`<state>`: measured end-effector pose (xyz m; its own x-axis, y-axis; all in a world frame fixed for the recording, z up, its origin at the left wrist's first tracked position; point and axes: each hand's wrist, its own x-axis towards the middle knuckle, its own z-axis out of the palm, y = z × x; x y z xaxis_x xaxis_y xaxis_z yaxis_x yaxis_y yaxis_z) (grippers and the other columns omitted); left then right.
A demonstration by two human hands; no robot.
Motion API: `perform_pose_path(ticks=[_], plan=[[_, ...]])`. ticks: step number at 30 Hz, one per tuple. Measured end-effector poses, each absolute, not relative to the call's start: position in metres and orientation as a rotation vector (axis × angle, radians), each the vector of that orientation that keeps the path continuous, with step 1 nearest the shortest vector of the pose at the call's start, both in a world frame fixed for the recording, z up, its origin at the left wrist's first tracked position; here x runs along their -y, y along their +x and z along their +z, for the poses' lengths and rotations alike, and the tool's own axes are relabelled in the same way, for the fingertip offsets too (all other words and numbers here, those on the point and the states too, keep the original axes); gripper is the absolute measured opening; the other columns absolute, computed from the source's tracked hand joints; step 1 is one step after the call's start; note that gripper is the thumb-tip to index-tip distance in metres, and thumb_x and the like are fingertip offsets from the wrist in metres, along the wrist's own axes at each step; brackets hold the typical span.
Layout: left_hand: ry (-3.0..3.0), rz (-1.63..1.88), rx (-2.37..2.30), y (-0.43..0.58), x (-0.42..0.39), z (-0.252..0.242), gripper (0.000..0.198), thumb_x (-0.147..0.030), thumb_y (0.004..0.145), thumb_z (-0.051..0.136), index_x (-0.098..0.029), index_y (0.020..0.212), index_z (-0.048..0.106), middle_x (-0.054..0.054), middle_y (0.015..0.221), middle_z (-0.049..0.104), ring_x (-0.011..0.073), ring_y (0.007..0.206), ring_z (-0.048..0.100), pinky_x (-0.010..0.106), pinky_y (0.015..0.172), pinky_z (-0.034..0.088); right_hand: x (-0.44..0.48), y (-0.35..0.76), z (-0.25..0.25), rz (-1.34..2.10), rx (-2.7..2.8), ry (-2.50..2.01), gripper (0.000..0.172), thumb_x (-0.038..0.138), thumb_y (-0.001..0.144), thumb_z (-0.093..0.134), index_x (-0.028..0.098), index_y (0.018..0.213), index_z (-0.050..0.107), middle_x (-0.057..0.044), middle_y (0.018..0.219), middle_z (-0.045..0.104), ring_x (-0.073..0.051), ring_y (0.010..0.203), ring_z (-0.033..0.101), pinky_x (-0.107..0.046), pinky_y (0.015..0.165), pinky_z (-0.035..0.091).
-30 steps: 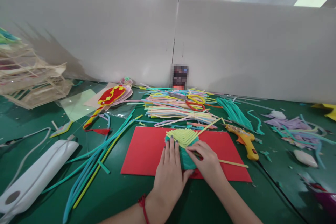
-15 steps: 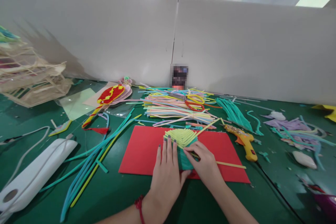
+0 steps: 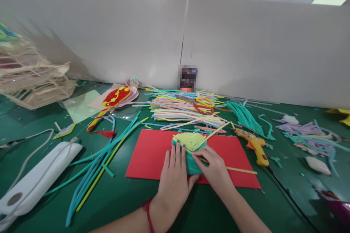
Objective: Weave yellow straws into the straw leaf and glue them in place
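A teal leaf-shaped piece (image 3: 193,165) with rows of pale yellow strips (image 3: 190,141) on its far half lies on a red sheet (image 3: 149,153). My left hand (image 3: 173,178) rests flat on the piece's left side, fingers stretched out and pressing it down. My right hand (image 3: 214,169) sits at the piece's right edge, fingers pinched on a long yellow strip (image 3: 242,170) that runs right across the red sheet.
A yellow glue gun (image 3: 254,145) lies right of the sheet with its black cord (image 3: 290,196). Behind lie a heap of coloured strips (image 3: 180,111) with red scissors (image 3: 203,108), teal strips (image 3: 246,118), a red and yellow fan (image 3: 115,99), a white device (image 3: 35,182), and wooden frames (image 3: 32,80).
Both hands have stayed on the leaf piece; my right fingers have shifted slightly along the yellow strip. The view has swayed a little.
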<state>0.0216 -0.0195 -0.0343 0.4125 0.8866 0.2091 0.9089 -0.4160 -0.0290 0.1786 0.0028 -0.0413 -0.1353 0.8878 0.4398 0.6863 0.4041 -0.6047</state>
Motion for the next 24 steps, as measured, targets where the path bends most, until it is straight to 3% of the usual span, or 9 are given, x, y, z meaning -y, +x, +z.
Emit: perform_pose_path(ticks=[8,14,19,24], plan=[[-2.531,-0.242,1.611,0.022,0.017,-0.035,0.068,-0.047,0.087,0.054,-0.006,0.14,0.044,0.022,0.145,0.043,0.0371,0.132,0.043,0.05,0.102,0.042,-0.003,0.188,-0.037,0.273,1.899,-1.395,0.02,0.037,0.092,0.054,0.023,0.097,0.067,-0.004,0.08,0.068,-0.018,0.074,0.064,-0.031,0.071,0.052],[-2.544,-0.249,1.638,0.021,0.016,-0.034,0.066,-0.046,0.088,0.051,-0.008,0.141,0.041,0.022,0.146,0.041,0.036,0.134,0.04,0.051,0.103,0.04,-0.004,0.196,-0.033,0.253,1.947,-1.414,0.019,0.033,0.091,0.055,0.023,0.08,0.067,-0.003,0.077,0.068,-0.018,0.072,0.063,-0.03,0.068,0.051],[-2.558,-0.331,1.635,0.021,0.016,-0.038,0.068,-0.046,0.088,0.052,-0.006,0.141,0.041,0.024,0.144,0.043,0.0364,0.132,0.043,0.047,0.102,0.043,-0.004,0.194,-0.032,0.252,1.937,-1.424,0.018,0.032,0.091,0.054,0.023,0.081,0.066,-0.003,0.077,0.068,-0.018,0.073,0.063,-0.03,0.068,0.05],[-2.546,-0.337,1.644,0.021,0.016,-0.037,0.068,-0.047,0.087,0.053,-0.007,0.141,0.041,0.024,0.145,0.042,0.0373,0.133,0.041,0.052,0.104,0.04,-0.003,0.194,-0.031,0.244,1.932,-1.419,0.02,0.033,0.092,0.053,0.023,0.08,0.066,-0.004,0.077,0.068,-0.019,0.073,0.064,-0.032,0.069,0.05]])
